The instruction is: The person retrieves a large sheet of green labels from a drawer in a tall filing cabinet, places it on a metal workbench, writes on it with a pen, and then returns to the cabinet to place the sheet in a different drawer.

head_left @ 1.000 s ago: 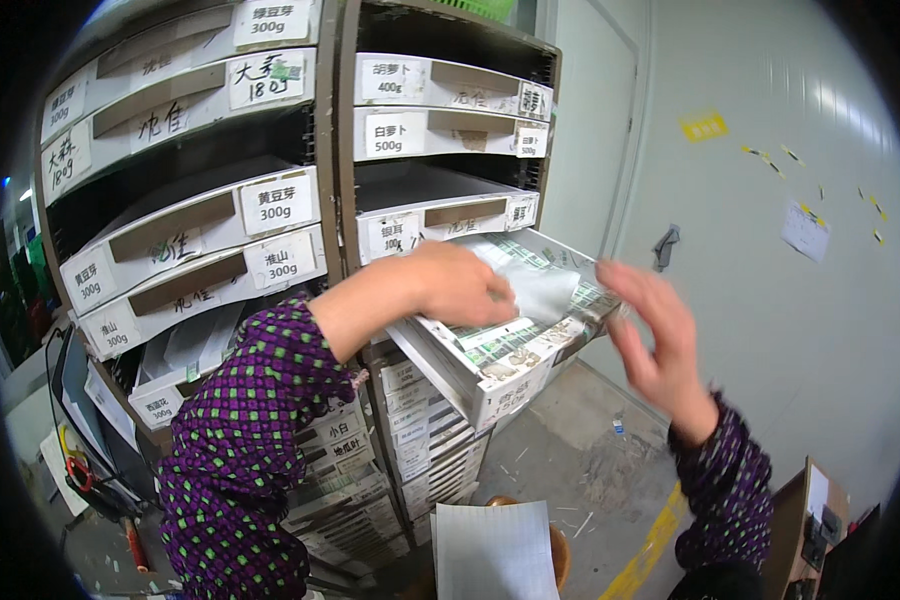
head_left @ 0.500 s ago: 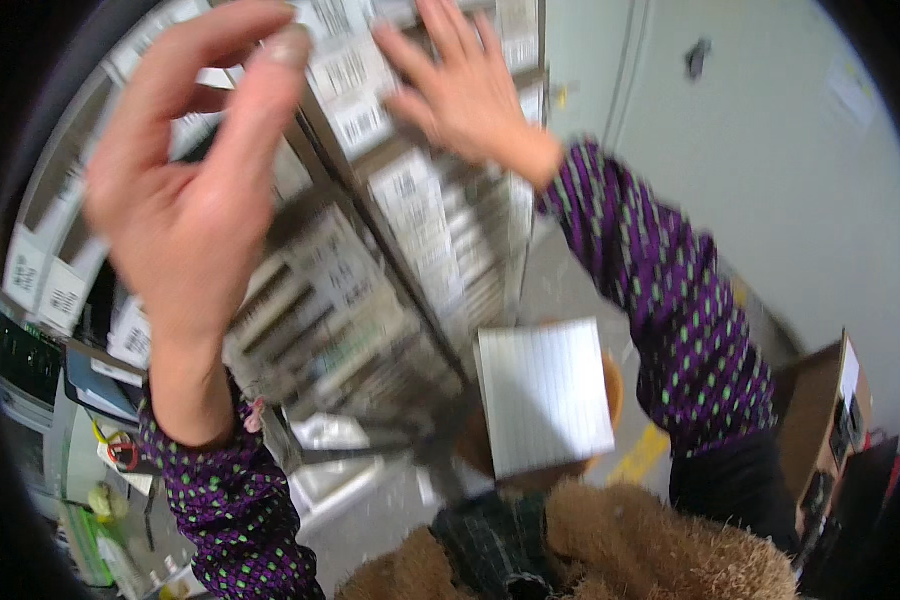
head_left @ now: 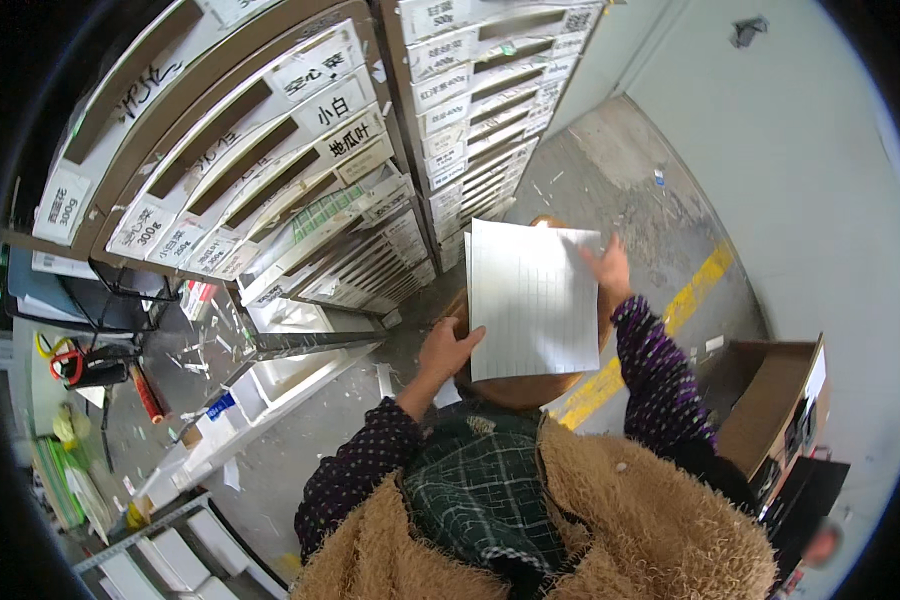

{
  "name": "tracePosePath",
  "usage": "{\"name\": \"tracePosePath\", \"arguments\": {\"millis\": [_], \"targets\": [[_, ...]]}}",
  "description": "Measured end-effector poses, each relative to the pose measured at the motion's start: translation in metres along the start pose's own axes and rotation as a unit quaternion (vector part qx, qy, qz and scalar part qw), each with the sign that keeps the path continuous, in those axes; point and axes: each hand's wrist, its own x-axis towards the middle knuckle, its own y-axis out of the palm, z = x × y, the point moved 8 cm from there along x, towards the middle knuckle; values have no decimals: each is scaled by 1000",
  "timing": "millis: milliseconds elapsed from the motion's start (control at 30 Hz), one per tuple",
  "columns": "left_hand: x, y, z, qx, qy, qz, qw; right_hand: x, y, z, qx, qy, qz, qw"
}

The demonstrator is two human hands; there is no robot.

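Observation:
A stack of white paper sheets (head_left: 535,300), faintly marked with a grid of lines, lies in front of me over a round brown stool (head_left: 520,390). The top sheet sits slightly off from those under it. My left hand (head_left: 447,350) is closed at the stack's left edge, thumb on the paper; its other fingers are partly hidden. At the upper right edge, my right hand (head_left: 610,268) grips the paper with its thumb on top and fingers along the side.
Tall racks of labelled slots (head_left: 300,120) rise ahead and to the left. A white tray-like ledge (head_left: 260,400) is at the lower left. An open cardboard box (head_left: 770,400) stands right, near a yellow floor line (head_left: 690,290) and a pale wall (head_left: 800,150).
Both hands have come down from the rack front to the paper stack and now hold its edges. The view has shifted, showing more of the racks and floor.

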Motion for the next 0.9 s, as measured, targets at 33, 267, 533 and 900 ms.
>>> {"name": "tracePosePath", "arguments": {"millis": [33,267,533,900], "targets": [[3,1,-11,-10,7,-20,1000,-7,15,-17,-15,22,18,999],[45,20,-13,-21,11,-50,998,-33,25,-19,116,-69,-68,989],[-26,-41,-86,-204,218,-142,944,-70,4,-19,381,-31,-57,922],[-225,-230,12,-358,190,-239,882,-228,0,207,629,-168,325,686]]}}
